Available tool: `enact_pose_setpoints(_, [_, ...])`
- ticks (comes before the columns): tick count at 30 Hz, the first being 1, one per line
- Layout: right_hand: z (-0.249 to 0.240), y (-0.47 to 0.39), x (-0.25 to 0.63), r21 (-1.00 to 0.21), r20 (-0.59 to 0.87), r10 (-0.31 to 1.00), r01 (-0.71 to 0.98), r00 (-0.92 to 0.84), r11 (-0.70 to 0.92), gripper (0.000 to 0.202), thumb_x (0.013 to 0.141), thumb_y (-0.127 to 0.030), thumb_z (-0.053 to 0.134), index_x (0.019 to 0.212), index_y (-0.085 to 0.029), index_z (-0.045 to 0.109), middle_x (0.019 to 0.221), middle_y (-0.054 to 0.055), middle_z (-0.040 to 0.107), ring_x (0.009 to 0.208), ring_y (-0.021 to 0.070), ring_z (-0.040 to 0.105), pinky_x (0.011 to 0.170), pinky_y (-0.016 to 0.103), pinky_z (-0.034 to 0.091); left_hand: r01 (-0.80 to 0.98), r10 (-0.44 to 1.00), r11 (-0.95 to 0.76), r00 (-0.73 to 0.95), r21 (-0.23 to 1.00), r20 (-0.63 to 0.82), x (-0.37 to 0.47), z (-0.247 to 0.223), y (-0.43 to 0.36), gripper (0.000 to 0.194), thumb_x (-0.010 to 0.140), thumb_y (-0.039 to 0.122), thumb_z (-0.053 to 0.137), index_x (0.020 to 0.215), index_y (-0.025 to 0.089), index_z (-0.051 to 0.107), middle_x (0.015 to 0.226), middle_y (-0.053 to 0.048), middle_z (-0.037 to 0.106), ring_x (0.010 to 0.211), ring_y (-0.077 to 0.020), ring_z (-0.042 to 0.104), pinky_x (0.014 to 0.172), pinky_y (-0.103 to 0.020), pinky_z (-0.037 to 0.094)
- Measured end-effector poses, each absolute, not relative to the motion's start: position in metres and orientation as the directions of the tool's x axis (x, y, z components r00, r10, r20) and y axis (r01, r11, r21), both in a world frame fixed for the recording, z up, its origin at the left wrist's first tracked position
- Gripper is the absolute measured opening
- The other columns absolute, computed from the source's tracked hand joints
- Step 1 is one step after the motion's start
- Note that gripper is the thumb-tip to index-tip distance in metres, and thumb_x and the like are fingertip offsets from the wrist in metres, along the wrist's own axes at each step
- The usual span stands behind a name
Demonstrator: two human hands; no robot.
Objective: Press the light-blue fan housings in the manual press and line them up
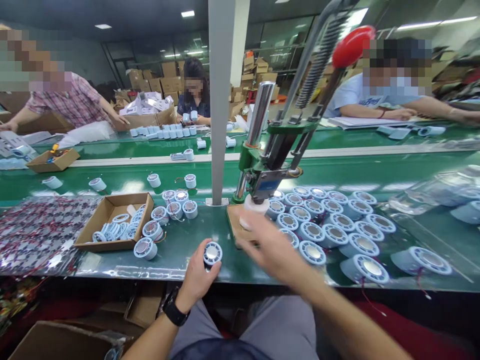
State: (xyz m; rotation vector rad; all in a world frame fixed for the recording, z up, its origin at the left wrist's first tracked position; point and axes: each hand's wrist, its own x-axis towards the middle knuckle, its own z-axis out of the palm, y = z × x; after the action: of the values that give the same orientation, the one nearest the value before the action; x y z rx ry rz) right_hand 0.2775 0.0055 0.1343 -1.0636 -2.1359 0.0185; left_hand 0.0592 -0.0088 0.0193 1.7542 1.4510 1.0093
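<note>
My left hand [198,275] grips a light blue round housing [213,253] with a silver disc on top, near the table's front edge. Blurred by motion, my right hand [268,242] reaches across the front of the press base, just below the white pressing head [256,205]; whether it holds anything is hidden. The green hand press [266,185] has a raised lever with a red knob [352,46]. To its right many similar housings [337,235] stand in rows. Left of my left hand is a smaller group of housings [175,210], some with thin wires.
A cardboard tray [112,245] of light blue rings sits left, beside dark parts with red wires [41,230]. A grey post [221,100] rises behind the table edge. Beyond the green conveyor [168,172] three people work. Clear plastic [423,192] lies at the right.
</note>
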Motion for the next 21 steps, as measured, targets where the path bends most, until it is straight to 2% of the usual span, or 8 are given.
enact_pose_setpoints(2, [0.217,0.025,0.307,-0.131,0.826,0.51,0.798,-0.241,0.589,0.045,0.09,-0.019,0.056,0.134,-0.018,0.055,0.128,0.008,0.061,0.124,0.0233,0.056,0.108,0.045,0.046,0.498,0.984,-0.172,0.118,0.85,0.13,0.059,0.027,0.004,0.049,0.074,0.024,0.068,0.121,0.017,0.059,0.109,-0.008,0.071,0.098,-0.024,0.067,0.092,-0.038,0.053])
enact_pose_setpoints(3, [0.256,0.039,0.32,-0.082,0.892,0.423,0.865,-0.158,0.496,0.042,0.09,-0.02,0.056,0.131,-0.015,0.057,0.127,0.008,0.061,0.126,0.0231,0.055,0.11,0.044,0.042,0.496,0.982,-0.181,0.131,0.849,0.133,0.062,0.033,0.013,0.048,0.072,0.025,0.07,0.118,0.017,0.062,0.106,-0.007,0.072,0.095,-0.0234,0.068,0.09,-0.037,0.054])
enact_pose_setpoints(5, [0.319,0.072,0.339,-0.146,0.934,0.358,0.906,-0.006,0.396,0.047,0.09,-0.026,0.052,0.133,-0.007,0.054,0.128,0.009,0.06,0.124,0.0198,0.054,0.103,0.034,0.042,0.467,0.974,-0.218,0.155,0.857,0.164,0.071,0.047,0.034,0.047,0.07,0.025,0.073,0.115,0.018,0.064,0.105,-0.006,0.073,0.094,-0.0231,0.068,0.09,-0.037,0.054])
enact_pose_setpoints(7, [0.356,0.108,0.349,-0.311,0.886,0.454,0.842,0.089,0.442,0.057,0.09,-0.033,0.035,0.129,0.006,0.051,0.118,0.011,0.063,0.11,0.0153,0.062,0.082,0.027,0.044,0.407,0.963,-0.26,0.171,0.876,0.206,0.087,0.06,0.055,0.05,0.068,0.025,0.075,0.116,0.017,0.064,0.107,-0.006,0.073,0.096,-0.0232,0.068,0.091,-0.037,0.053])
enact_pose_setpoints(10, [0.367,0.148,0.352,-0.511,0.773,0.62,0.709,0.133,0.485,0.078,0.081,-0.033,0.004,0.105,0.024,0.051,0.089,0.011,0.066,0.076,0.0065,0.066,0.056,0.019,0.035,0.302,0.947,-0.301,0.21,0.905,0.244,0.118,0.072,0.082,0.05,0.066,0.024,0.077,0.114,0.015,0.065,0.106,-0.008,0.073,0.095,-0.0231,0.068,0.09,-0.036,0.053])
enact_pose_setpoints(12, [0.36,0.159,0.351,-0.554,0.758,0.629,0.677,0.17,0.485,0.081,0.076,-0.032,-0.003,0.092,0.026,0.051,0.08,0.011,0.064,0.065,0.0016,0.063,0.051,0.014,0.027,0.227,0.933,-0.309,0.258,0.924,0.249,0.138,0.072,0.094,0.051,0.066,0.023,0.079,0.113,0.013,0.065,0.105,-0.009,0.072,0.094,-0.0232,0.067,0.089,-0.036,0.053])
enact_pose_setpoints(17, [0.353,0.161,0.35,-0.559,0.775,0.602,0.651,0.191,0.514,0.079,0.078,-0.033,0.0,0.088,0.026,0.052,0.076,0.011,0.064,0.056,-0.0024,0.06,0.048,0.009,0.022,0.071,0.899,-0.237,0.394,0.969,0.191,0.17,0.064,0.112,0.049,0.069,0.02,0.077,0.115,0.011,0.062,0.11,-0.011,0.071,0.096,-0.0231,0.067,0.09,-0.036,0.053])
enact_pose_setpoints(21, [0.36,0.148,0.347,-0.584,0.754,0.62,0.651,0.215,0.484,0.08,0.079,-0.034,0.002,0.098,0.025,0.051,0.086,0.014,0.066,0.063,0.0004,0.063,0.049,0.009,0.025,0.136,0.893,-0.248,0.416,0.959,0.172,0.166,0.064,0.106,0.051,0.072,0.021,0.076,0.12,0.013,0.061,0.114,-0.011,0.07,0.104,-0.0259,0.065,0.097,-0.041,0.05])
